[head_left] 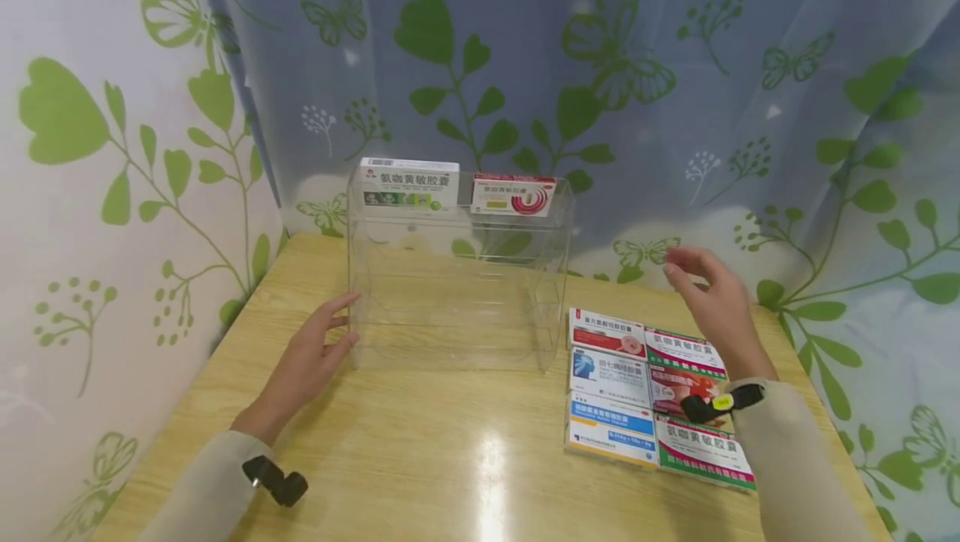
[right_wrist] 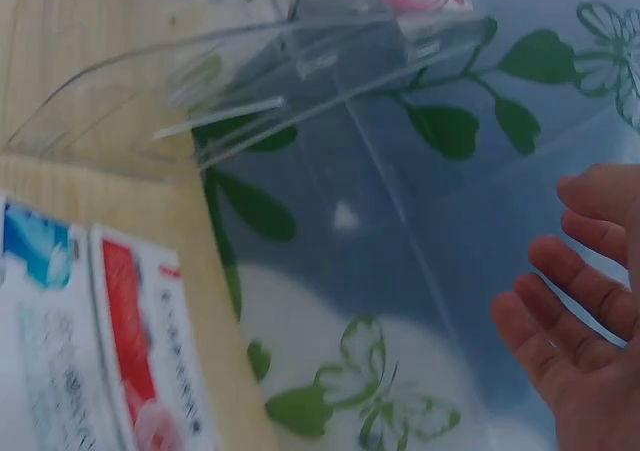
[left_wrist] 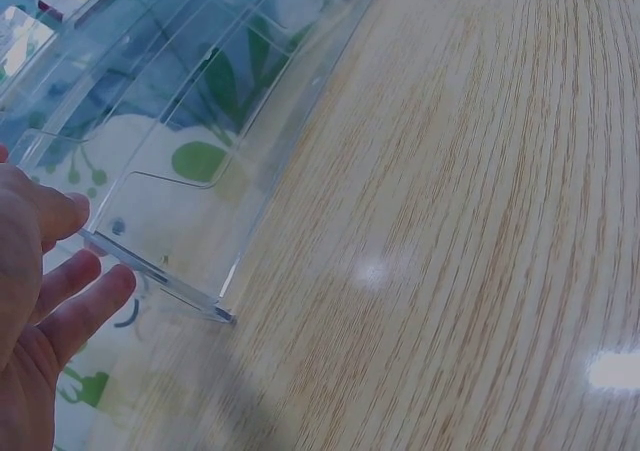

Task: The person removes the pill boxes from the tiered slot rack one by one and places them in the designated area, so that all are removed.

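A clear plastic tiered display rack (head_left: 457, 308) stands on the table. On its top tier sit a white-and-green medicine box (head_left: 411, 185) at left and a white-and-red medicine box (head_left: 513, 196) at right. My left hand (head_left: 303, 363) touches the rack's left side, thumb and fingers spread about its edge; the left wrist view shows the fingertips (left_wrist: 118, 279) beside that panel. My right hand (head_left: 712, 300) hangs in the air right of the rack, above the laid-out boxes, fingers loosely bent with nothing between them.
Several medicine boxes lie in two columns on the table's right side, among them a blue-and-white one (head_left: 611, 432), a red-topped one (head_left: 606, 332) and a green-edged one (head_left: 705, 449). A patterned curtain (head_left: 525, 50) hangs behind the wooden table (head_left: 420, 459).
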`<act>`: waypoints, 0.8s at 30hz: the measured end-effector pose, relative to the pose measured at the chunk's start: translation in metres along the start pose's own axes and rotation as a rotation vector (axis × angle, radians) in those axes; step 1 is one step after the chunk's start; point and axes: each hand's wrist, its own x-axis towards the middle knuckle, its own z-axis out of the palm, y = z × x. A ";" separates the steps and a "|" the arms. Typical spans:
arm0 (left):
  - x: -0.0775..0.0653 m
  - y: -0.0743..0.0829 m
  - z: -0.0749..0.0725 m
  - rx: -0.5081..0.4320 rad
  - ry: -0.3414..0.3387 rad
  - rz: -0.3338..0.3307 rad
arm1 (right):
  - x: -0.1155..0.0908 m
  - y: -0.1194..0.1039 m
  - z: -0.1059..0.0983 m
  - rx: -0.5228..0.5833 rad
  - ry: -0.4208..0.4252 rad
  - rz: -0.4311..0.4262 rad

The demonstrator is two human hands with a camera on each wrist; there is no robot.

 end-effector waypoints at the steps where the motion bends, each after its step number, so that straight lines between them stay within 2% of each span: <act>1: 0.000 0.000 0.000 0.000 0.002 0.002 | 0.006 -0.009 0.002 0.004 -0.001 -0.014; 9: 0.000 0.000 -0.001 0.005 0.011 0.012 | 0.050 -0.056 0.023 0.066 -0.024 -0.131; 17: 0.000 0.002 0.000 0.007 0.008 -0.003 | 0.078 -0.100 0.044 0.098 -0.057 -0.175; 24: 0.000 0.000 0.001 0.008 0.013 0.001 | 0.099 -0.127 0.065 0.002 -0.107 -0.244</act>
